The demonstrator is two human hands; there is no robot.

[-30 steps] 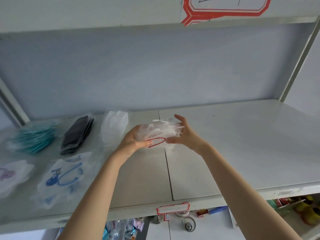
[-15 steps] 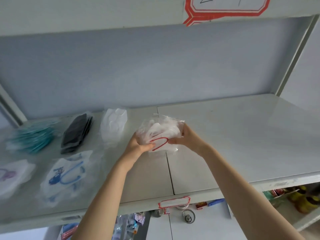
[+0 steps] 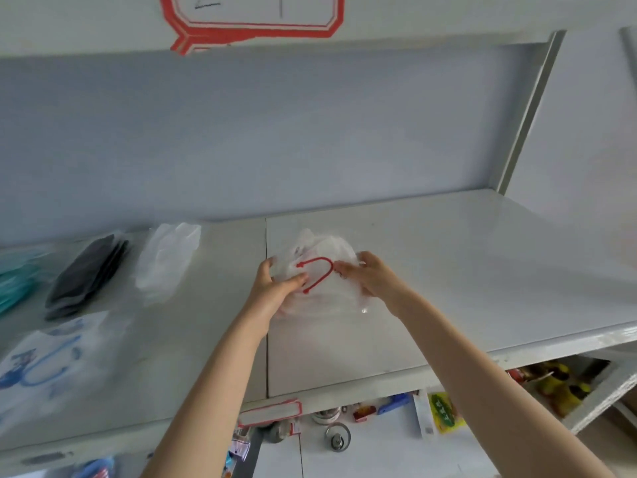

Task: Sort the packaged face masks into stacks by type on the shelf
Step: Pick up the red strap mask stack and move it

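Spotter: Masks line the left of your shelf [image 3: 465, 270]. Teal masks [image 3: 13, 281] lie at the far edge, cut off by the frame. A blue-print pack [image 3: 44, 363] lies nearer the front lip, blurred.

Checker: Just right of the teal ones you have black masks [image 3: 88, 274] in a slanting stack. Beside those, toward the back wall, are white masks [image 3: 169, 260] in clear wrap.

Spotter: Further right, above you, a red-bordered label [image 3: 255, 12] is stuck on the upper shelf's front edge; its writing is cut off. A small red-bordered tag [image 3: 270, 411] sits on the front lip of your shelf, beside your left forearm.

Checker: Your left grip [image 3: 272, 291] is clamped on the left side of the red-loop pack [image 3: 319, 248], thumb on its near face and fingers at its far edge.

Spotter: That pack is just right of the seam in the board, about mid-depth and well apart from the white masks. Its red loop faces you. Whether it rests on the board or is just above it, I cannot tell.

Checker: Your right grip [image 3: 375, 281] is clamped on the pack's right edge, fingers curled over the wrap.

Spotter: Right of that, a grey post [image 3: 527, 115] rises from the shelf's back corner. Yellow items [image 3: 560, 386] sit on the shelf below, too blurred to name.
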